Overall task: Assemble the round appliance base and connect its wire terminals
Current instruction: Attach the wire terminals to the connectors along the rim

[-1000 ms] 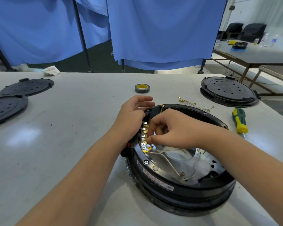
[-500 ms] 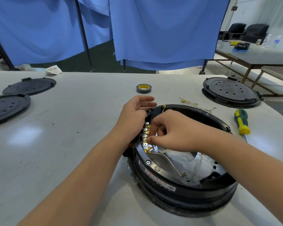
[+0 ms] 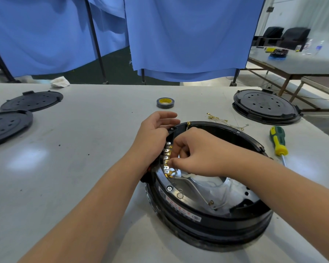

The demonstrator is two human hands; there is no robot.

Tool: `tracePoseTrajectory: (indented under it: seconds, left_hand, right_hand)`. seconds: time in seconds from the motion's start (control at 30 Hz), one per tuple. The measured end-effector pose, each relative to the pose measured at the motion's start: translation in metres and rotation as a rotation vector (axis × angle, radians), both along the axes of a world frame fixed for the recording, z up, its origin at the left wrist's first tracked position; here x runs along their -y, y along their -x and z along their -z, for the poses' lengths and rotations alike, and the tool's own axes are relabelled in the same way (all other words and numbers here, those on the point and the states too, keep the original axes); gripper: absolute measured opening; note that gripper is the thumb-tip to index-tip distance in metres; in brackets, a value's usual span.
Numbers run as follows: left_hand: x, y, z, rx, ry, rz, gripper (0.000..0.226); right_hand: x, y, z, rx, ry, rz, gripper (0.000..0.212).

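The round black appliance base [image 3: 207,223] lies open side up on the table, with a shiny metal pan and white wires [image 3: 196,188] inside. A row of metal terminal tabs [image 3: 167,158] runs along its inner left rim. My right hand [image 3: 196,154] reaches into the base, thumb and fingers pinching a brass wire terminal at one of the tabs. My left hand [image 3: 152,135] rests on the outer left rim beside the tabs, fingers loosely extended toward the back.
Loose brass-tipped wires [image 3: 224,120] lie behind the base. A green and yellow screwdriver [image 3: 278,141] is at the right, a tape roll [image 3: 165,102] behind. Black round covers sit at far right [image 3: 266,106] and far left [image 3: 31,100], [image 3: 6,126].
Hardly anything has moved. My right hand's fingers shifted slightly along the terminal row; my left hand stays on the rim.
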State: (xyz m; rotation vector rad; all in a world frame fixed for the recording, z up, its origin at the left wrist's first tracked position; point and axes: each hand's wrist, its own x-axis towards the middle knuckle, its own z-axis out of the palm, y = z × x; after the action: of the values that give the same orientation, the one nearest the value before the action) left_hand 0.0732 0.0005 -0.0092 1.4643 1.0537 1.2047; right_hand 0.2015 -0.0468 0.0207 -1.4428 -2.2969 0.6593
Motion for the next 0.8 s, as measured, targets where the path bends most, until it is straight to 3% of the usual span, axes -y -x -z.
tracePoseTrajectory:
  seconds: [0.6, 0.8]
  left_hand:
    - [0.001, 0.002, -0.002, -0.001, 0.019, 0.031, 0.051]
    - [0.001, 0.001, -0.003, -0.002, 0.011, 0.029, 0.05]
  right_hand:
    - [0.018, -0.016, -0.014, -0.001, 0.15, -0.023, 0.007]
    - [0.031, -0.007, -0.004, 0.142, -0.059, 0.003, 0.009]
